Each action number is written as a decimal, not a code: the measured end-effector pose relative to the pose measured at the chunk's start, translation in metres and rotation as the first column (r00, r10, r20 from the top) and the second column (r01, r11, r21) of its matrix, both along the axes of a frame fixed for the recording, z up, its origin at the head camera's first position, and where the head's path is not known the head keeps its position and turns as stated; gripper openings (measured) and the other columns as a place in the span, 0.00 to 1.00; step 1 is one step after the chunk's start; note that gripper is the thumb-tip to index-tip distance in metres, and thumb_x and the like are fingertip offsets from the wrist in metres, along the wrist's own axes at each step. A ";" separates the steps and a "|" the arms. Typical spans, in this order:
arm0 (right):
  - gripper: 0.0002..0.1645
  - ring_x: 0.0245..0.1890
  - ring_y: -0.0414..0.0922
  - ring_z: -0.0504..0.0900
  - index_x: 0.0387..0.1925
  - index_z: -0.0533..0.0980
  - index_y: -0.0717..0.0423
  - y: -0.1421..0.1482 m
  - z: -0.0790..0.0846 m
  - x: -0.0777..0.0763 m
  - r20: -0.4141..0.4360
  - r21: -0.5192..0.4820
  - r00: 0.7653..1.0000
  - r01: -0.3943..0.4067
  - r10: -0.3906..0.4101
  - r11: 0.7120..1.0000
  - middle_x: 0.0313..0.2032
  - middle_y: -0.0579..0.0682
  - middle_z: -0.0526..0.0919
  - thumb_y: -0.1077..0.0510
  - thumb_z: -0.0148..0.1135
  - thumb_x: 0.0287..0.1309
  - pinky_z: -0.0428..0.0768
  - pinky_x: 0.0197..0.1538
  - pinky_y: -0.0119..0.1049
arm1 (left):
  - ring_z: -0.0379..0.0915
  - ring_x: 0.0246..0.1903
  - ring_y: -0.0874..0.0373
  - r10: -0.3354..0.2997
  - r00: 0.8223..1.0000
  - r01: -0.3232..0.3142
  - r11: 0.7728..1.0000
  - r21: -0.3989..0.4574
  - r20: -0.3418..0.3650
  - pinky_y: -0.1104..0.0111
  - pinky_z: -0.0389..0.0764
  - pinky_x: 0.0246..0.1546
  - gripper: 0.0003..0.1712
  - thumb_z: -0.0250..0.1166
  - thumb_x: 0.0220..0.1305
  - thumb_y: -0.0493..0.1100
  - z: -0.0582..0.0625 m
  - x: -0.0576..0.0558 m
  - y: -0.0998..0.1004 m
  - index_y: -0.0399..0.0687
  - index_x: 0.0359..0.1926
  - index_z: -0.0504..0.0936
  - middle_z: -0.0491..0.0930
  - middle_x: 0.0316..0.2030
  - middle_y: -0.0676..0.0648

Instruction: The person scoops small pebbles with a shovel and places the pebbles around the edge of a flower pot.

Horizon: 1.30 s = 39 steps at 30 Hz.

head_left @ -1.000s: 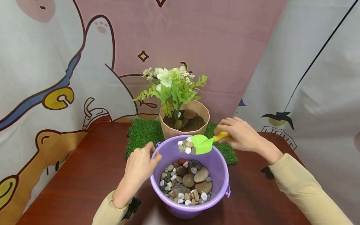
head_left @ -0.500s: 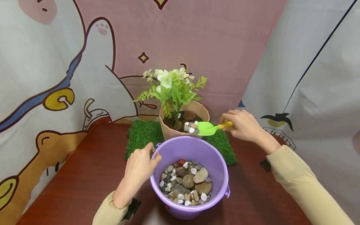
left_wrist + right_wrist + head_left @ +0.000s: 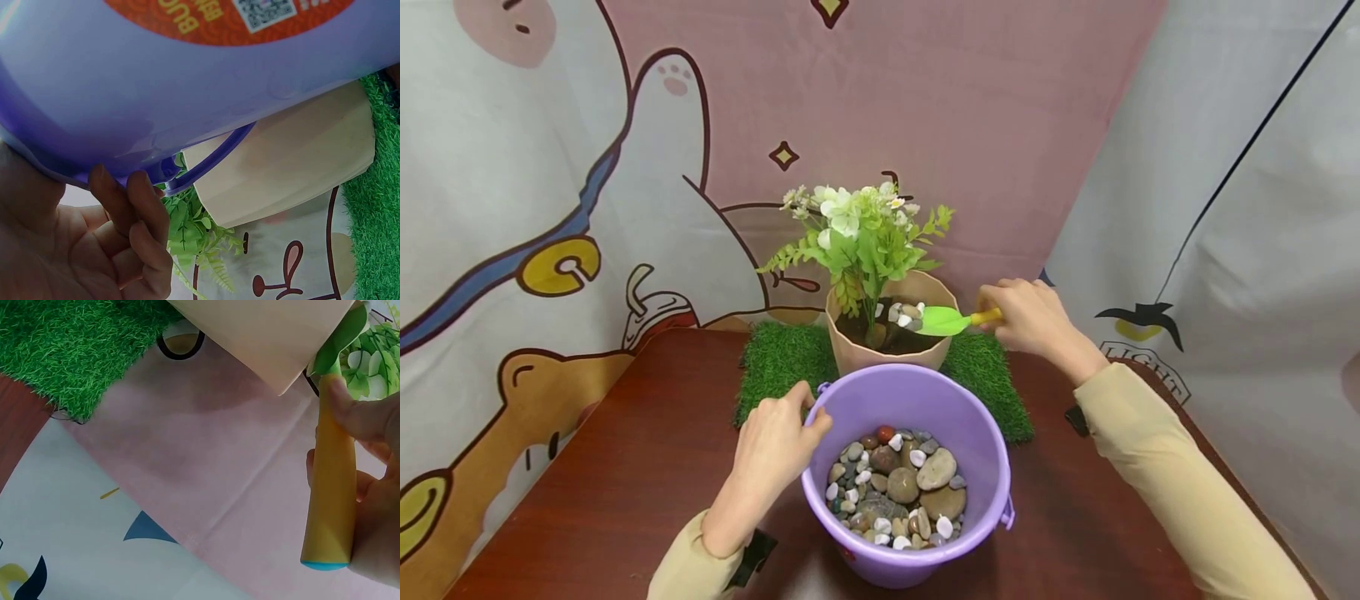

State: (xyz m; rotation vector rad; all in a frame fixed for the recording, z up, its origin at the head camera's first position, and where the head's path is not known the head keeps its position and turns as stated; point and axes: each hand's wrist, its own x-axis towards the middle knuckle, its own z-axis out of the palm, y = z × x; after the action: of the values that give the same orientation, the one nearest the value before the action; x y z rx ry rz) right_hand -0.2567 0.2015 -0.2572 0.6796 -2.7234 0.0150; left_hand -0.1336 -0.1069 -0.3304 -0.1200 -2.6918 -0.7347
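My right hand [image 3: 1026, 315] holds the yellow handle of a small trowel [image 3: 945, 321] with a lime-green blade. Its blade carries several white, grey and tan pebbles [image 3: 907, 315] and reaches over the rim of a beige flower pot [image 3: 887, 360]. In the right wrist view, thumb and fingers wrap the yellow handle [image 3: 331, 487]. White flowers with green leaves [image 3: 861, 242] stand in the pot among dark soil and larger stones. My left hand [image 3: 775, 437] grips the left rim of a purple bucket [image 3: 992, 450], thumb inside and fingers outside. Many mixed stones [image 3: 902, 483] lie in the bucket.
The pot stands on a green artificial grass mat [image 3: 786, 362], directly behind the bucket. All of it rests on a reddish-brown table [image 3: 625, 467]. A printed cloth [image 3: 1000, 125] hangs close behind. The bucket's purple carrying handle [image 3: 215, 159] hangs beside its wall.
My right hand has moved the loaded trowel from above the bucket back and up, over the flower pot's opening. The left hand has stayed on the bucket's rim.
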 end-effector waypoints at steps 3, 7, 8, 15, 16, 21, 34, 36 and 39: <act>0.09 0.33 0.53 0.79 0.31 0.77 0.50 -0.005 0.000 -0.005 0.000 0.001 1.000 0.028 -0.028 1.000 0.30 0.51 0.82 0.58 0.67 0.44 0.71 0.39 0.48 | 0.65 0.14 0.55 0.001 1.000 -0.001 1.000 -0.001 -0.006 0.68 0.62 0.15 0.07 0.62 0.52 0.44 0.000 0.000 0.000 0.47 0.26 0.74 0.69 0.11 0.48; 0.09 0.33 0.56 0.80 0.31 0.78 0.52 -0.012 0.000 -0.012 -0.015 0.003 0.999 0.050 -0.050 0.999 0.31 0.53 0.83 0.61 0.65 0.42 0.71 0.40 0.51 | 0.65 0.14 0.55 0.001 1.000 -0.001 1.000 -0.002 -0.009 0.68 0.62 0.15 0.06 0.62 0.52 0.44 0.000 0.000 0.000 0.47 0.26 0.74 0.68 0.11 0.48; 0.09 0.33 0.56 0.80 0.30 0.77 0.52 -0.013 -0.001 -0.014 -0.019 0.004 0.998 0.054 -0.054 0.999 0.30 0.53 0.83 0.61 0.64 0.41 0.71 0.40 0.51 | 0.65 0.13 0.55 0.000 1.000 0.000 1.000 -0.002 -0.006 0.68 0.61 0.14 0.06 0.62 0.52 0.44 0.000 0.000 -0.001 0.47 0.26 0.74 0.68 0.10 0.49; 0.14 0.32 0.56 0.79 0.28 0.76 0.52 -0.027 -0.003 -0.022 -0.003 0.013 0.997 0.076 -0.076 0.997 0.28 0.54 0.82 0.51 0.70 0.39 0.69 0.40 0.51 | 0.64 0.13 0.56 -0.002 1.000 0.002 1.000 -0.002 0.008 0.68 0.61 0.14 0.07 0.62 0.53 0.44 0.001 -0.001 -0.001 0.47 0.26 0.74 0.67 0.10 0.49; 0.15 0.33 0.56 0.79 0.28 0.76 0.52 -0.029 -0.003 -0.023 0.001 0.015 0.997 0.081 -0.081 0.997 0.28 0.54 0.82 0.50 0.70 0.38 0.68 0.40 0.51 | 0.64 0.13 0.56 -0.001 1.000 0.002 1.000 -0.002 0.010 0.69 0.61 0.14 0.07 0.62 0.53 0.44 0.001 -0.001 -0.001 0.47 0.26 0.74 0.67 0.10 0.49; 0.12 0.33 0.57 0.79 0.31 0.76 0.53 -0.037 -0.008 -0.028 -0.003 0.034 0.995 0.097 -0.096 0.995 0.30 0.56 0.81 0.56 0.66 0.38 0.68 0.39 0.50 | 0.64 0.13 0.56 -0.002 1.000 0.002 1.000 -0.003 0.012 0.68 0.61 0.15 0.07 0.62 0.53 0.44 0.001 -0.001 -0.001 0.47 0.26 0.74 0.68 0.11 0.49; 0.17 0.40 0.58 0.78 0.39 0.78 0.55 -0.060 -0.015 -0.032 -0.099 0.143 0.987 0.139 -0.126 0.980 0.36 0.60 0.82 0.52 0.67 0.46 0.71 0.44 0.51 | 0.64 0.14 0.55 -0.004 1.000 0.004 1.000 -0.002 0.017 0.68 0.61 0.15 0.06 0.62 0.53 0.44 0.002 0.000 0.000 0.47 0.27 0.74 0.68 0.11 0.49; 0.18 0.40 0.58 0.78 0.41 0.79 0.55 -0.063 -0.016 -0.032 -0.117 0.163 0.985 0.142 -0.124 0.976 0.36 0.60 0.81 0.53 0.67 0.46 0.71 0.44 0.51 | 0.64 0.14 0.56 -0.006 1.000 0.006 1.000 -0.002 0.013 0.68 0.61 0.15 0.06 0.62 0.53 0.43 0.002 0.000 0.000 0.47 0.27 0.74 0.68 0.11 0.49; 0.21 0.40 0.58 0.78 0.46 0.79 0.52 -0.068 -0.018 -0.033 -0.125 0.194 0.984 0.148 -0.126 0.970 0.36 0.60 0.81 0.55 0.67 0.46 0.71 0.44 0.50 | 0.64 0.14 0.55 -0.007 1.000 0.007 1.000 -0.003 0.007 0.68 0.62 0.15 0.05 0.62 0.53 0.43 0.002 0.000 0.000 0.47 0.27 0.75 0.69 0.11 0.49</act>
State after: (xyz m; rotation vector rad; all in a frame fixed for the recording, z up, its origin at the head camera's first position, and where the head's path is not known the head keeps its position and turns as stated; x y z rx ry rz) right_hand -0.2892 0.1331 -0.2749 0.5258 -2.6795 -0.3276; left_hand -0.1333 -0.1068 -0.3288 -0.1283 -2.7009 -0.7343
